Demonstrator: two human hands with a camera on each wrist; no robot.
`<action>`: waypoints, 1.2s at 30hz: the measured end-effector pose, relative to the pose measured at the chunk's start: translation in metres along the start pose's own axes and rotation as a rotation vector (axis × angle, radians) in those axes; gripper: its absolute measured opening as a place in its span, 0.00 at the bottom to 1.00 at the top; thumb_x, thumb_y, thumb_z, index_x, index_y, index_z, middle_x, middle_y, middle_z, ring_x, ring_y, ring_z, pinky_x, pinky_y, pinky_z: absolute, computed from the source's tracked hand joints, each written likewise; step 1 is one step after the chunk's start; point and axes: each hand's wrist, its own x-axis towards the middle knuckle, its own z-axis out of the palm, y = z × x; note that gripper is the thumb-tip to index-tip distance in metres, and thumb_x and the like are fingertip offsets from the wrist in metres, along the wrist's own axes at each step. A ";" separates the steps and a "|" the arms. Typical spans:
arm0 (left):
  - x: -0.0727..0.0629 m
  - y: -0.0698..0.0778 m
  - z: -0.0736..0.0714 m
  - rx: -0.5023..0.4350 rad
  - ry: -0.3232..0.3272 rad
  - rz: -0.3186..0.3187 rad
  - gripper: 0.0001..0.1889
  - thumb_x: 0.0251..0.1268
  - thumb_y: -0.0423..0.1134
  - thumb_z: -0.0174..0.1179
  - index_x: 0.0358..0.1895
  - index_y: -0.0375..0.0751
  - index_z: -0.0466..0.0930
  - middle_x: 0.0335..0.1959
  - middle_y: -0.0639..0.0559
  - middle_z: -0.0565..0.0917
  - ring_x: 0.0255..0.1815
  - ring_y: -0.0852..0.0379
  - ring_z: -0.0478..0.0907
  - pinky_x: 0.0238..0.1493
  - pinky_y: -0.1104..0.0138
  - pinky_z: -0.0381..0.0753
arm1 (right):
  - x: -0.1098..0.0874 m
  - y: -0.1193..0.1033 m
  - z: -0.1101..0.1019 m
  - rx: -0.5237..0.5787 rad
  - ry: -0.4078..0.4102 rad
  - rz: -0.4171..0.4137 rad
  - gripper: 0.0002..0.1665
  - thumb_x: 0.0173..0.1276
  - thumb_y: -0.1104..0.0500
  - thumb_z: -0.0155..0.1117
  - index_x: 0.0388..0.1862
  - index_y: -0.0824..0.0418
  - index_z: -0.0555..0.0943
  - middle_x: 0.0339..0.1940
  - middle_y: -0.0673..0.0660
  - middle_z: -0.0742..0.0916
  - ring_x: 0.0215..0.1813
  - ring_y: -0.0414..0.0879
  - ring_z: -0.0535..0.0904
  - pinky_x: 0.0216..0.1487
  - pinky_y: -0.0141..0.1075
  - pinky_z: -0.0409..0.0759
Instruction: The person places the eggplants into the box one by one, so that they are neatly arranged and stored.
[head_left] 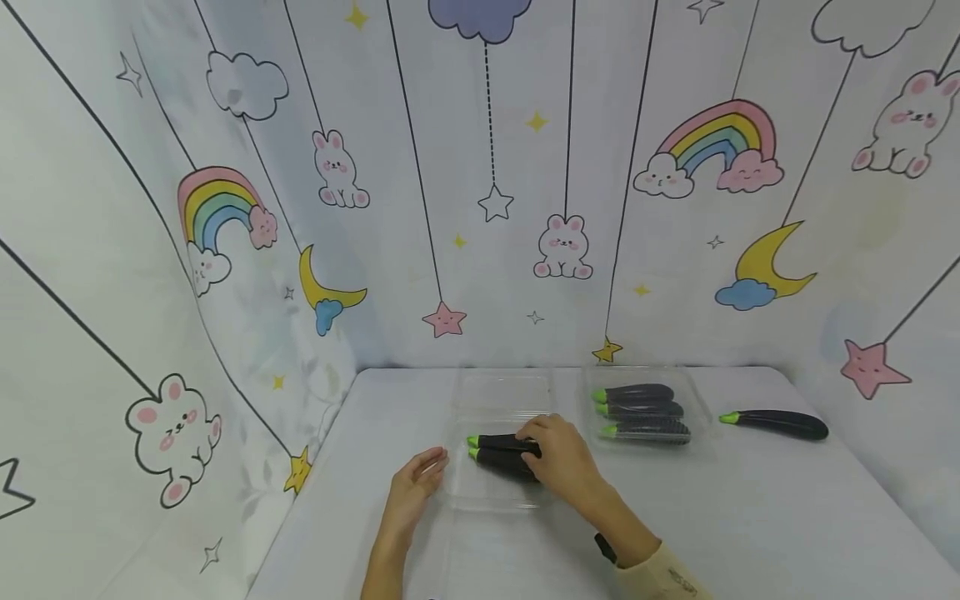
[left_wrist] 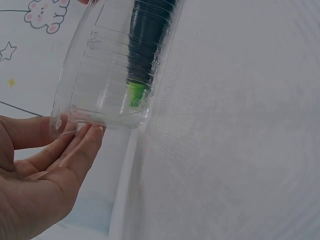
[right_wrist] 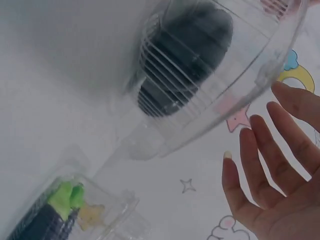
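Two dark eggplants with bright green stem ends lie in a clear plastic container (head_left: pixel 495 497) at the middle of the table. The nearer eggplant (head_left: pixel 498 461) lies just in front of the other eggplant (head_left: pixel 495 442). My left hand (head_left: pixel 411 492) is at the container's left end, its extended fingers (left_wrist: pixel 85 152) at the outer wall just below the rim. Over the eggplants' right ends is my right hand (head_left: pixel 562 461). The right wrist view shows its fingers (right_wrist: pixel 260 165) spread and loosely bent beside the container's rim, with nothing between them.
The container's clear lid (head_left: pixel 504 390) lies folded back behind it. At the back right, another clear container (head_left: pixel 693 400) holds three eggplants, stems to the left. A loose eggplant (head_left: pixel 780 423) lies at the far right. A patterned cloth (head_left: pixel 495 275) hangs behind the white table (head_left: pixel 750 517).
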 end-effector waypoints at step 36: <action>0.003 -0.004 -0.002 -0.047 -0.027 0.005 0.24 0.78 0.26 0.53 0.74 0.28 0.68 0.75 0.32 0.71 0.76 0.38 0.70 0.66 0.71 0.78 | -0.021 0.075 -0.092 -0.072 0.183 0.079 0.16 0.56 0.63 0.84 0.44 0.60 0.91 0.49 0.57 0.90 0.52 0.57 0.84 0.46 0.51 0.87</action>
